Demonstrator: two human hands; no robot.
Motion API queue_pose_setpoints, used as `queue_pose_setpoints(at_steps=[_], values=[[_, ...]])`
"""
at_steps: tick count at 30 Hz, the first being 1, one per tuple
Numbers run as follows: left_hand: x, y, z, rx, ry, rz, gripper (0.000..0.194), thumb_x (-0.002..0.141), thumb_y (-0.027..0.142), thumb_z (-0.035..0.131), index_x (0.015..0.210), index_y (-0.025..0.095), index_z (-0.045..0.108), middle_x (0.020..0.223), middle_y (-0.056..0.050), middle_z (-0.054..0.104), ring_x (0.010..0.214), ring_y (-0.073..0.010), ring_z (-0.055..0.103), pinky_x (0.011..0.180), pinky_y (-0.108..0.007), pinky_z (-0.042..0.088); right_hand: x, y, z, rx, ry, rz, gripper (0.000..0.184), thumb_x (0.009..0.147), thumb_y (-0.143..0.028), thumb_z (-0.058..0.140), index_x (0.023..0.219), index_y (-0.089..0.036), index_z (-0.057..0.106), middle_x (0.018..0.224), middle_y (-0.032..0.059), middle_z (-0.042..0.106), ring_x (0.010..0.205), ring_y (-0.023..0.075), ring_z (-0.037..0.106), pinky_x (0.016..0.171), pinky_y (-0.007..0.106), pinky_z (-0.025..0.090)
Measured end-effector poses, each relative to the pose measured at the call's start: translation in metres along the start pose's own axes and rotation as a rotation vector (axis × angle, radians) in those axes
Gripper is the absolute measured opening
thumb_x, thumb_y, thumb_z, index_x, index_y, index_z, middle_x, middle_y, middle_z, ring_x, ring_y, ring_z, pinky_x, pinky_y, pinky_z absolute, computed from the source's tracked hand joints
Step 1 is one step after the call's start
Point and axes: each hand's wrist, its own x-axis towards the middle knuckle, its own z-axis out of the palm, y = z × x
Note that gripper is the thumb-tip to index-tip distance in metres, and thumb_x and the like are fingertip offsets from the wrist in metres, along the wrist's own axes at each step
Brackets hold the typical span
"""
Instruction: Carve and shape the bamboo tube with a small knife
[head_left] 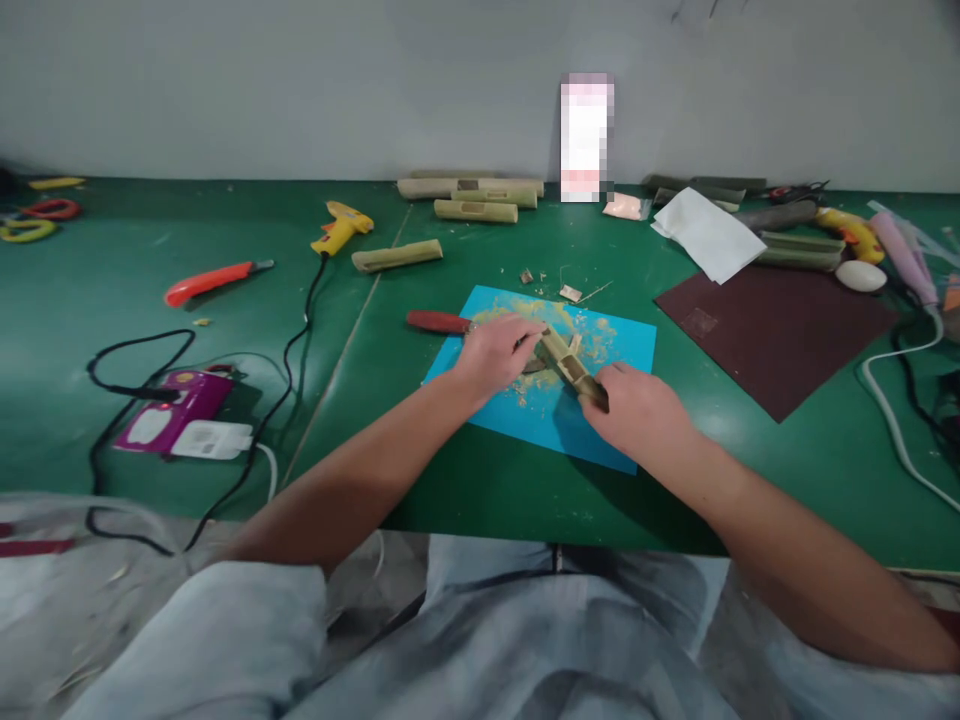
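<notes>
A short bamboo tube [568, 360] with rectangular openings cut in its side is held at a slant between my two hands. My right hand [641, 405] is closed around its near end. At the far end, the bent fingers of my left hand [495, 352] grip the tube; part of their hold is hidden. Beneath is a blue sheet [630, 345] scattered with pale shavings and dust [517, 398]. A tool with a red handle [437, 321] lies by my left hand, which covers part of it.
Several cut bamboo pieces [476, 211] lie toward the wall. To the left are a yellow glue gun [342, 229], an orange utility knife [214, 282] and a purple power strip [180, 405] with cords. On the right lie a dark brown sheet [780, 340] and white paper [709, 235].
</notes>
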Motion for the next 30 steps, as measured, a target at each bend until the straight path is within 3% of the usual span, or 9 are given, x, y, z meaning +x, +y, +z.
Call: queue_pose_setpoints(at_steps=[7,10,20,23,27,30], values=[[0.0028,-0.0059,0.0005,0.027,0.010,0.000,0.027,0.102,0.030,0.049,0.108,0.018,0.072,0.095,-0.008,0.074,0.090,-0.0186,0.069,0.084,-0.032,0.055,0.0000,-0.0006,-0.0010,-0.005,-0.008,0.005,0.027,0.096,-0.035,0.045,0.096,-0.016,0.065,0.098,0.0099,0.069,0.081,0.0206,0.064,0.061,0.032,0.035],[0.0010,-0.0013,0.0000,0.021,-0.063,0.015,0.029,0.103,0.031,0.047,0.113,0.019,0.071,0.097,-0.007,0.073,0.091,-0.0184,0.069,0.083,-0.031,0.055,-0.0006,-0.0007,-0.0014,-0.008,-0.010,0.000,0.026,0.096,-0.033,0.045,0.096,-0.017,0.065,0.096,0.0095,0.069,0.081,0.0205,0.065,0.062,0.032,0.035],[0.0027,-0.0024,0.0010,0.003,-0.017,0.001,0.028,0.102,0.031,0.049,0.106,0.018,0.073,0.089,-0.007,0.072,0.086,-0.0183,0.068,0.080,-0.031,0.054,0.0001,0.0003,0.0021,-0.013,0.002,-0.004,0.025,0.096,-0.035,0.046,0.097,-0.017,0.063,0.097,0.0100,0.069,0.080,0.0202,0.065,0.061,0.032,0.035],[0.0015,0.0006,0.0010,-0.017,-0.081,0.052,0.028,0.103,0.031,0.047,0.108,0.019,0.073,0.093,-0.007,0.073,0.088,-0.0180,0.068,0.079,-0.030,0.054,-0.0001,0.0006,0.0027,-0.007,0.018,-0.011,0.024,0.095,-0.034,0.046,0.097,-0.017,0.063,0.096,0.0093,0.069,0.080,0.0202,0.065,0.062,0.032,0.036],[0.0028,0.0002,0.0003,-0.006,-0.019,0.018,0.028,0.102,0.030,0.048,0.105,0.018,0.073,0.088,-0.006,0.072,0.084,-0.0175,0.067,0.078,-0.030,0.054,-0.0003,0.0006,0.0024,-0.009,0.015,-0.008,0.025,0.095,-0.035,0.046,0.097,-0.017,0.063,0.097,0.0098,0.069,0.080,0.0201,0.065,0.062,0.032,0.037],[0.0038,-0.0015,0.0001,-0.016,-0.057,0.035,0.028,0.102,0.032,0.048,0.108,0.020,0.073,0.090,-0.006,0.072,0.085,-0.0171,0.067,0.078,-0.029,0.054,-0.0002,0.0006,0.0027,-0.014,0.017,-0.009,0.024,0.095,-0.034,0.046,0.097,-0.017,0.063,0.096,0.0096,0.069,0.079,0.0201,0.065,0.061,0.032,0.036]])
